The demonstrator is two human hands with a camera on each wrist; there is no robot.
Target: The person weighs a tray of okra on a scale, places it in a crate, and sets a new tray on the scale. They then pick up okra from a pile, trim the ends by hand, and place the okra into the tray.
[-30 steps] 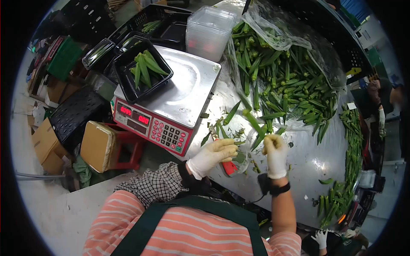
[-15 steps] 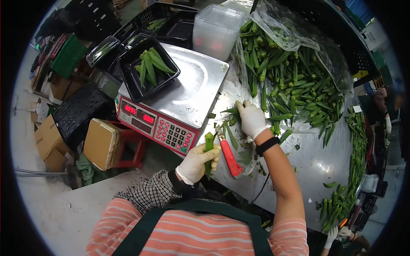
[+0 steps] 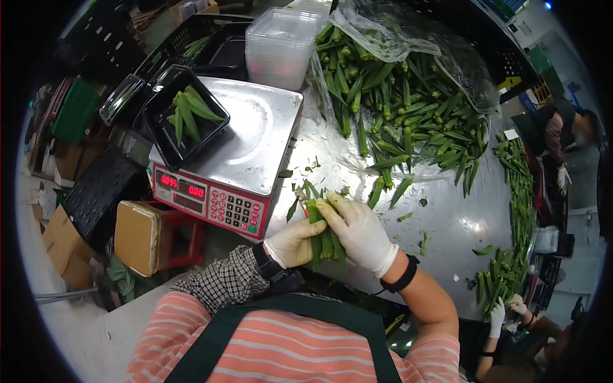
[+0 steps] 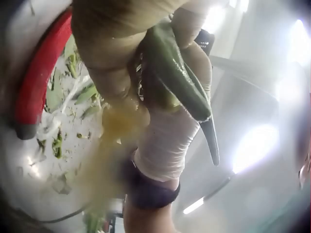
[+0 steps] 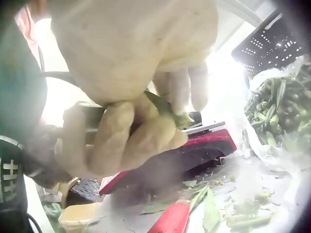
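Both gloved hands meet over the metal table around a small bunch of okra (image 3: 326,245). My left hand (image 3: 292,245) grips the pods from the left side, thumb lying across them. From the right, my right hand (image 3: 361,235) holds the same bunch, its fingertips at the upper ends. In the left wrist view, okra pods (image 4: 177,73) stick out between the fingers. A cut okra end (image 5: 183,120) shows past the fingers in the right wrist view. Beneath the hands lies a red-handled tool (image 5: 171,219), mostly hidden in the head view.
A red scale (image 3: 236,137) stands to the left, bearing a black tray (image 3: 167,142) with several okra pods. Clear plastic boxes (image 3: 281,51) are stacked behind it. A large okra heap (image 3: 408,115) in plastic film lies at the back right. Other people work at the right.
The right hand first drew back, then reached to the okra by the red-handled tool, and now joins the left hand. The left hand first lay over the tool, then held one pod; several pods are held now.
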